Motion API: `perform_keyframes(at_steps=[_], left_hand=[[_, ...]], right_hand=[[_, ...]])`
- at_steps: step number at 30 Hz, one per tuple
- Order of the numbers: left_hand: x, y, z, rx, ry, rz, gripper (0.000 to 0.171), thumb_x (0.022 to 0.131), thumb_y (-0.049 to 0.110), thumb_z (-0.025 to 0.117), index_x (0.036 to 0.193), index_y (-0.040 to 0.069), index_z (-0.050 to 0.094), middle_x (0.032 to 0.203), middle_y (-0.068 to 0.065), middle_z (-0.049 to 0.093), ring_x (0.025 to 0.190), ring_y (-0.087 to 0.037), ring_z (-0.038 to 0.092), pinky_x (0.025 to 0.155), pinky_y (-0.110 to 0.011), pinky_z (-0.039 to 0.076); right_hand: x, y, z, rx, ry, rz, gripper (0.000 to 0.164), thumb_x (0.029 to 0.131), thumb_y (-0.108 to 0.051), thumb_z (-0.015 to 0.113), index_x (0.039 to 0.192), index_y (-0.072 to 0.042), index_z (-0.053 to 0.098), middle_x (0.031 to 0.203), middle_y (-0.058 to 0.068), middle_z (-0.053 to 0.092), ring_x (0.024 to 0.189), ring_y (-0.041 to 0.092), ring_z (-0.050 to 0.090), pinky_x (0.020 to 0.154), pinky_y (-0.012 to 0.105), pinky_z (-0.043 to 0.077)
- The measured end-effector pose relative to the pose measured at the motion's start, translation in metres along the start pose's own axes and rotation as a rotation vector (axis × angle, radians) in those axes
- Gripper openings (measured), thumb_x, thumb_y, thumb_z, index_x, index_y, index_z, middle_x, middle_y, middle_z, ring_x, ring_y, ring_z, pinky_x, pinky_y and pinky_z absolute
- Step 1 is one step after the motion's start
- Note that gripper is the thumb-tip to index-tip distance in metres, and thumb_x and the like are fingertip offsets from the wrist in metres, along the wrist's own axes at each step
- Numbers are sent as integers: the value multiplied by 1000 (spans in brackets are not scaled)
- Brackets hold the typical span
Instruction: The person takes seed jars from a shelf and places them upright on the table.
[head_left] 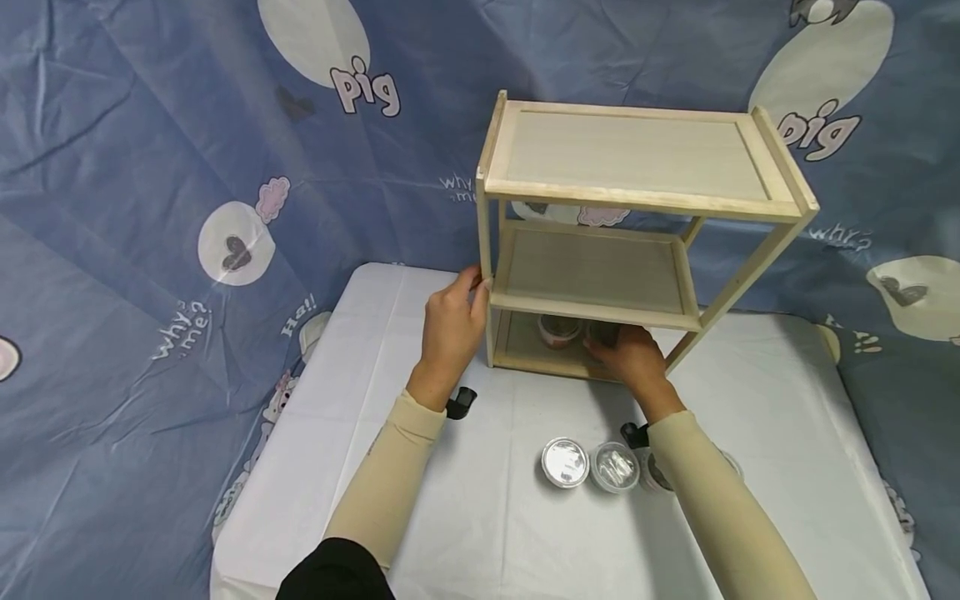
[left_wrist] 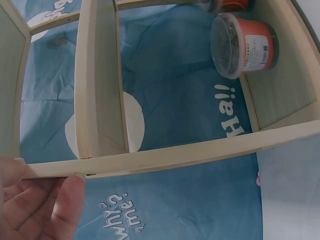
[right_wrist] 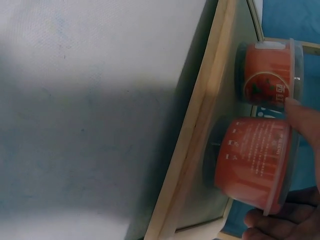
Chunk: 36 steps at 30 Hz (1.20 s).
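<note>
A three-tier wooden shelf rack (head_left: pixel 637 200) stands at the back of the table. My left hand (head_left: pixel 454 321) pinches its left front post (left_wrist: pixel 165 154) between thumb and fingers, about level with the middle tier. On the bottom tier, my right hand (head_left: pixel 632 360) holds a round clear-lidded plastic tub with a red label (right_wrist: pixel 252 162), thumb on one side of the lid rim and fingers on the other. Beside it sits a similar tub (right_wrist: pixel 270 75), which in the head view shows under the middle tier. The tub in my hand is largely hidden there.
In front of the rack, a clear-lidded tub (head_left: pixel 565 462) and another (head_left: pixel 615 467) stand side by side on the white-covered table (head_left: pixel 465 517). More tubs are partly hidden by my right forearm. A blue printed cloth (head_left: pixel 150 208) hangs behind.
</note>
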<state>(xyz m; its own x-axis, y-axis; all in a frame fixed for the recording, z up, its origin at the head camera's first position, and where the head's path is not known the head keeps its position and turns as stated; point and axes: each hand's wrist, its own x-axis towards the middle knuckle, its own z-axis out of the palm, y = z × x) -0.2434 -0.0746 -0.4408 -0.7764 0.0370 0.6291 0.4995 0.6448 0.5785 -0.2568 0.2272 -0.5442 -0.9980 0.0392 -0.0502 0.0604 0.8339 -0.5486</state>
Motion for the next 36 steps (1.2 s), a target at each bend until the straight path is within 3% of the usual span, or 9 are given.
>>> perform_keyframes(at_steps=[9, 16, 25, 36], left_hand=[[4, 2, -4, -10, 11, 12, 23, 107, 14, 63, 119, -4, 71, 107, -18, 77, 92, -29, 76, 75, -41, 61], [3, 2, -4, -14, 5, 0, 23, 107, 14, 63, 119, -4, 71, 108, -18, 77, 91, -29, 76, 73, -41, 61], [1, 4, -2, 1, -13, -5, 22, 105, 11, 65, 119, -5, 70, 111, -19, 77, 95, -30, 76, 77, -41, 61], [1, 3, -1, 6, -8, -11, 22, 106, 12, 64, 119, -4, 71, 109, -18, 77, 94, -30, 76, 76, -41, 61]], right_hand=[[0, -7, -6, -18, -18, -16, 92, 96, -49, 71, 156, 9, 34, 143, 40, 50, 127, 59, 51, 102, 67, 44], [-2, -7, -5, -20, -22, -34, 88, 96, -45, 73, 151, 14, 38, 138, 41, 53, 125, 60, 52, 103, 66, 43], [-12, -5, -9, 47, 53, -72, 84, 96, -47, 74, 154, 4, 41, 139, 39, 54, 124, 59, 54, 102, 67, 44], [-29, -17, -23, 58, 134, -104, 78, 93, -46, 78, 148, 1, 48, 123, 41, 62, 109, 61, 61, 90, 68, 49]])
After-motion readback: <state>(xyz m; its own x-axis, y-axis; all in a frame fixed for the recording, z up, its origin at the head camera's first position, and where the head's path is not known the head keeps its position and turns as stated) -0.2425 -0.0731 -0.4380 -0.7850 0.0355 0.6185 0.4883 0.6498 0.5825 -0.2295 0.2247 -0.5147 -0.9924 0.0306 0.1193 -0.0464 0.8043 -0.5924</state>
